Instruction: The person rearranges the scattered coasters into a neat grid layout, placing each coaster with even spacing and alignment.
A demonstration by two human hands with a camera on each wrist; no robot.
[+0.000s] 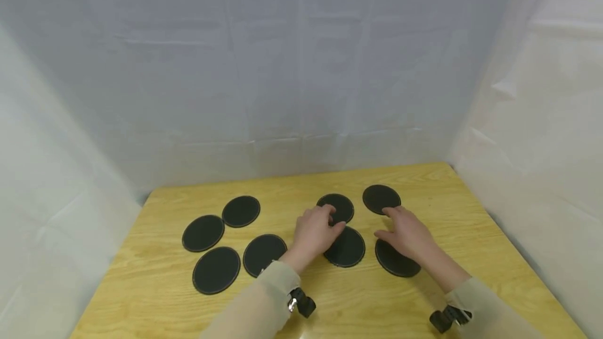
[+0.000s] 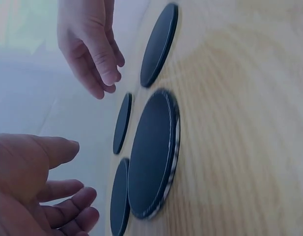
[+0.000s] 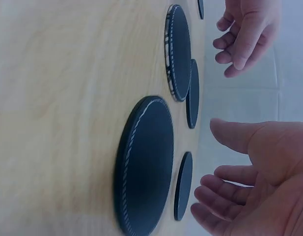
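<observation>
Left hand (image 1: 314, 232) relaxed, empty, over coaster (image 1: 345, 246) at table (image 1: 155, 297) centre; right hand (image 1: 406, 233) loose above 3 o'clock coaster (image 1: 395, 260). Likely light, thin, stiff; pinch rim.

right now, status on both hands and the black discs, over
Left hand open, over the two middle discs. Right hand open, over the near right disc, none gripped. Eight discs flat on the wooden table. Nothing in the way.

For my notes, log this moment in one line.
left hand: open above black round coasters | right hand: open, hovering | wooden table
</observation>
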